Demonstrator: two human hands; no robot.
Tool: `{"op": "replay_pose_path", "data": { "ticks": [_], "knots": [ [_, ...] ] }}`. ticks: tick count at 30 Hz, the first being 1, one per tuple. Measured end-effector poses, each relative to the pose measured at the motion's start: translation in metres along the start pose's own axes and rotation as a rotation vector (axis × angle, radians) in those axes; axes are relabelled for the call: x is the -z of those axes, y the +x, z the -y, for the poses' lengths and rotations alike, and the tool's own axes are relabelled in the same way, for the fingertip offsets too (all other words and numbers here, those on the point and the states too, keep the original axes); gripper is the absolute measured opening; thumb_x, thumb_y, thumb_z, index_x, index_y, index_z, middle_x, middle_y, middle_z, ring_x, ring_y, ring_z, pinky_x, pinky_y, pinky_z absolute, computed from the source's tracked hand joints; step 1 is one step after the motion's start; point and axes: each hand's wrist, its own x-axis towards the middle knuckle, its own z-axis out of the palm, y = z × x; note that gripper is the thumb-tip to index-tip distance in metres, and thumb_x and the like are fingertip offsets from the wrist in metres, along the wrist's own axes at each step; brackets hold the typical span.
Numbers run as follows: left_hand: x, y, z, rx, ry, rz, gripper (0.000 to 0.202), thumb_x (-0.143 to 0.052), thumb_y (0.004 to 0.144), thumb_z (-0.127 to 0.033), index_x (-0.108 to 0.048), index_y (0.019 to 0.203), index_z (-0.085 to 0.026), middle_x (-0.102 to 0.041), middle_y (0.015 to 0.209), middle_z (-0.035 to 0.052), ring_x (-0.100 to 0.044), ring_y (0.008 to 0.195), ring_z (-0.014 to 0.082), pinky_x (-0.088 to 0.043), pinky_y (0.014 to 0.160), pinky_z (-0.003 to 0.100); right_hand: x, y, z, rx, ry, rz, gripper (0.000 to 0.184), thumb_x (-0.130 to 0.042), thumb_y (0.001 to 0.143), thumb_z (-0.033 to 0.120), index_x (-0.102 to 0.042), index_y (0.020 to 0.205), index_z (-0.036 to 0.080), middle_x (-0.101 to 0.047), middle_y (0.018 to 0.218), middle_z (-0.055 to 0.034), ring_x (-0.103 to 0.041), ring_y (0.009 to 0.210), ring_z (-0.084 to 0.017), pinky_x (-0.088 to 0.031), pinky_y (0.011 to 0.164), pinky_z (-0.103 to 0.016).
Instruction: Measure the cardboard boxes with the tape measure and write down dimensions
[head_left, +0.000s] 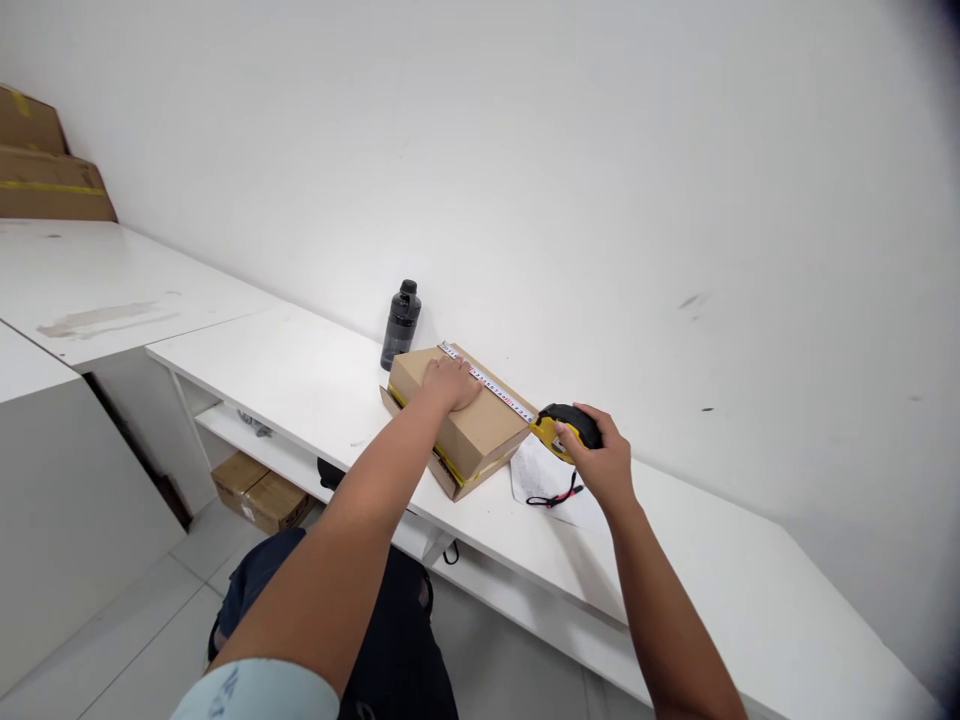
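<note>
A brown cardboard box (484, 425) lies on the white bench with yellow tape along its lower side. The white blade (495, 390) of a tape measure runs along the box's top, near the far edge. My left hand (452, 384) rests on the box top, its fingers reaching to the blade and partly covering it. In my right hand (604, 455) is the black and yellow tape measure (566, 425), gripped just off the box's right end, with the blade drawn out leftward.
A dark water bottle (402, 325) stands behind the box by the wall. Paper (534, 470) and a dark cord with a red part (556, 497) lie right of the box. More cartons (259, 490) sit below the bench, and others (49, 180) at far left.
</note>
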Motion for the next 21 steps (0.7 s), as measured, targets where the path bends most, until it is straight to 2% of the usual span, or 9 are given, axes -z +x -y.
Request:
{"op": "replay_pose_path", "data": {
  "ticks": [5, 10, 15, 21],
  "knots": [
    [-0.001, -0.001, 0.001, -0.013, -0.002, -0.004, 0.079, -0.023, 0.104, -0.059, -0.033, 0.169, -0.016, -0.024, 0.180, 0.0112, -0.023, 0.166, 0.0327, -0.017, 0.134, 0.054, 0.003, -0.002, 0.000, -0.021, 0.010, 0.023, 0.065, -0.078, 0.072, 0.067, -0.072, 0.121, 0.025, -0.077, 0.124, -0.0118, -0.073, 0.112, -0.033, -0.060, 0.104, -0.054],
    [-0.004, -0.004, 0.000, 0.002, -0.009, -0.014, 0.078, -0.022, 0.105, -0.056, -0.029, 0.171, -0.014, -0.019, 0.181, 0.0126, -0.022, 0.167, 0.0326, -0.016, 0.134, 0.054, -0.002, -0.012, -0.001, 0.040, -0.013, -0.008, 0.065, -0.077, 0.074, 0.067, -0.073, 0.123, 0.024, -0.075, 0.130, -0.0131, -0.071, 0.121, -0.034, -0.056, 0.112, -0.055],
    [-0.006, -0.006, 0.000, 0.006, -0.023, -0.026, 0.074, -0.024, 0.105, -0.052, -0.034, 0.169, -0.016, -0.024, 0.180, 0.0126, -0.026, 0.165, 0.0329, -0.016, 0.134, 0.054, -0.005, -0.017, -0.003, 0.133, -0.066, -0.037, 0.066, -0.074, 0.075, 0.068, -0.075, 0.121, 0.021, -0.077, 0.122, -0.0149, -0.073, 0.112, -0.034, -0.058, 0.106, -0.054],
    [-0.007, -0.003, 0.001, 0.005, -0.038, -0.038, 0.072, -0.025, 0.106, -0.051, -0.036, 0.168, -0.018, -0.025, 0.180, 0.0123, -0.027, 0.165, 0.0331, -0.017, 0.133, 0.056, -0.004, -0.017, -0.006, 0.169, -0.090, -0.029, 0.067, -0.073, 0.076, 0.070, -0.075, 0.122, 0.021, -0.078, 0.121, -0.0151, -0.075, 0.108, -0.033, -0.059, 0.102, -0.052]
  ]
}}
